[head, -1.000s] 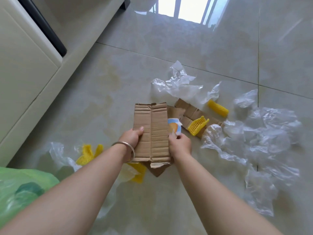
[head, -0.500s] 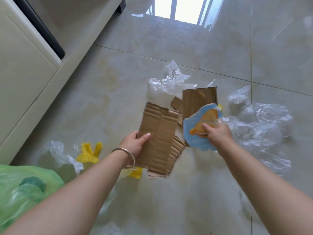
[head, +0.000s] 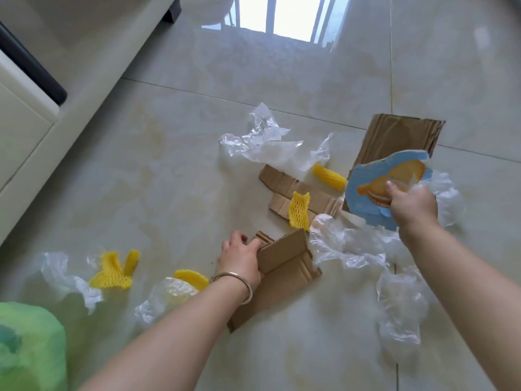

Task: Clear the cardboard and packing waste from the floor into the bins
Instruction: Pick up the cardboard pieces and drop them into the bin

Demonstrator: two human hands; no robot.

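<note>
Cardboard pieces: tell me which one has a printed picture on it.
The cardboard piece that the right hand holds up: its blue face shows sandwich biscuits. The folded piece under the left hand and the floor strips are plain brown.

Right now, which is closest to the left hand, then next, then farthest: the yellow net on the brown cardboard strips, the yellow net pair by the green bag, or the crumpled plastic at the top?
From the left hand:
1. Yellow net on the cardboard strips, just up and right.
2. Yellow net pair, off to the left, toward the green bag.
3. Crumpled plastic, farthest, up the floor.
</note>
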